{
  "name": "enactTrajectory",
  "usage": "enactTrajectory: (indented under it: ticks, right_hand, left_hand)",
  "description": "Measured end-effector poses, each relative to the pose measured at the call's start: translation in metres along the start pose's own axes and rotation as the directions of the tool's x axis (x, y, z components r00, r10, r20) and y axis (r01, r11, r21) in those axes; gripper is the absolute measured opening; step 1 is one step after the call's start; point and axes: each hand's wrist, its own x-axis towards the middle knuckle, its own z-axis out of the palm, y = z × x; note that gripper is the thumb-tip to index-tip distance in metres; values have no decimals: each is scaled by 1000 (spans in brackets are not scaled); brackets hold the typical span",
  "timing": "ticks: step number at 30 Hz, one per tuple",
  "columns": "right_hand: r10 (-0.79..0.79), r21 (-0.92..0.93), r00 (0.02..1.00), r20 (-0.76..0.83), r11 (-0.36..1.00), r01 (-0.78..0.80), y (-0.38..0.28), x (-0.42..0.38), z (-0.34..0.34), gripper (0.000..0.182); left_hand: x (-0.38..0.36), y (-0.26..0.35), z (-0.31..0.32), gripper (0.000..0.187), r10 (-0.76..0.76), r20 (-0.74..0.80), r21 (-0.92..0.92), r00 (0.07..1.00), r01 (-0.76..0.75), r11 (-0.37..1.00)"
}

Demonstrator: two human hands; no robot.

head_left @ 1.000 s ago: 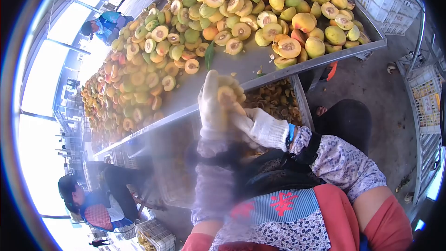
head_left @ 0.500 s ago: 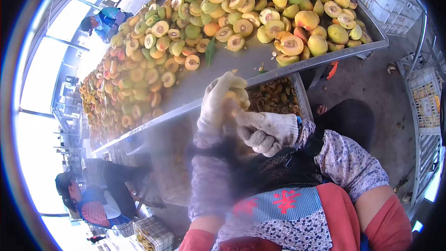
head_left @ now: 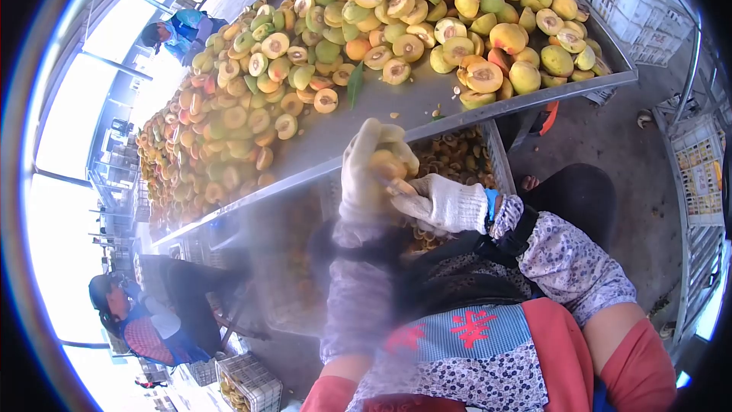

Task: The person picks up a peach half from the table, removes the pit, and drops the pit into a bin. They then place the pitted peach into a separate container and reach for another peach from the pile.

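Note:
My left hand [head_left: 367, 172], in a whitish glove, is closed around a yellow peach [head_left: 389, 163] just beyond the near edge of the metal table. Against the peach's lower side is my right hand [head_left: 450, 204], also gloved, with its fingers pinched together. Something thin seems to stick out of that pinch toward the fruit, but blur keeps me from making it out. Heaped on the table [head_left: 366, 111] are many halved peaches [head_left: 408, 47], several showing brown pits or hollows, and a green leaf [head_left: 355, 85] lies at the heap's edge.
Beneath the table edge, a crate [head_left: 499, 159] holds brownish pits or scraps. White crates [head_left: 621, 8] are stacked at upper right, and another crate [head_left: 701, 160] stands at right. One person [head_left: 156, 328] sits at lower left; another person [head_left: 179, 34] is at the table's far side.
My left hand has turned so the peach shows more clearly. My right hand has shifted slightly up and right, its fingers now against the fruit. The view has moved a little.

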Motion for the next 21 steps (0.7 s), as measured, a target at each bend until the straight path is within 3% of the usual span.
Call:
enactTrajectory:
  ticks: [1,2,3,4,5,6,7,8,9,10,11,12,13,14,15,16,18,19,21]
  right_hand:
    - [182,66,979,91,980,-189,-3,-4,-3,56]
    - [182,66,979,92,980,-189,-2,-6,-1,56]
    - [277,316,934,225,886,-339,0,-7,2,56]
    - [322,516,869,375,707,-485,1,-7,4,56]
    - [234,586,841,487,626,-514,0,-5,1,57]
    - [231,586,843,486,629,-511,-3,-6,2,57]
    - [255,474,902,349,782,-405,-7,-7,5,57]
    - [245,324,947,206,896,-303,-10,-8,7,58]
    - [257,122,956,142,954,-274,-5,-3,7,53]
    - [253,121,957,143,955,-270,9,1,6,53]
    - [35,-190,999,33,981,-28,29,5,2,51]
    - [-208,-497,978,0,849,181,17,4,2,48]
    - [123,-638,992,-12,763,-102,3,0,-7,45]
    - [195,-692,980,-37,703,-166,-14,-9,-13,44]
    - [242,-729,965,-96,643,-234,-7,-9,-16,44]
    - [283,-758,946,-159,579,-301,0,-7,-19,45]
    - [206,-725,958,-197,627,-284,2,-3,-21,44]
    - [136,-702,964,-230,663,-261,3,-1,-21,43]
    - [106,-706,948,-300,644,-296,8,8,-24,43]
  left_hand:
    - [-2,1,-1,39,-5,-32,140,999,9,990]
    - [-2,2,-2,39,-4,-33,140,999,9,990]
    - [-2,2,-4,38,72,46,215,996,-80,973]
    - [-3,3,-6,37,141,129,282,982,-173,944]
    - [-4,1,-4,37,143,129,284,981,-174,943]
    - [-4,-3,2,33,123,-5,-49,992,-123,991]
    - [-3,-6,5,30,57,-122,-382,991,-100,919]
    - [-2,-7,2,30,59,-122,-381,991,-101,919]
    - [1,-8,-6,27,42,-104,-523,994,-91,848]
    - [4,-8,-15,24,31,-81,-650,996,-76,756]
    - [5,-6,-28,22,60,-100,-601,993,-108,792]
    - [-2,7,-31,26,-5,-203,-559,979,-111,822]
    - [-11,16,-40,26,-4,-341,-434,940,-153,888]
    - [-21,26,-54,26,16,-468,-297,884,-175,939]
    - [-36,36,-79,27,149,-417,41,897,-146,988]
    - [-50,44,-112,29,256,-323,377,911,-125,918]
    - [-65,53,-176,28,403,-332,762,853,-9,647]
    - [-64,62,-159,28,404,-338,764,850,-4,645]
    - [-45,85,-107,33,277,-621,582,733,193,790]
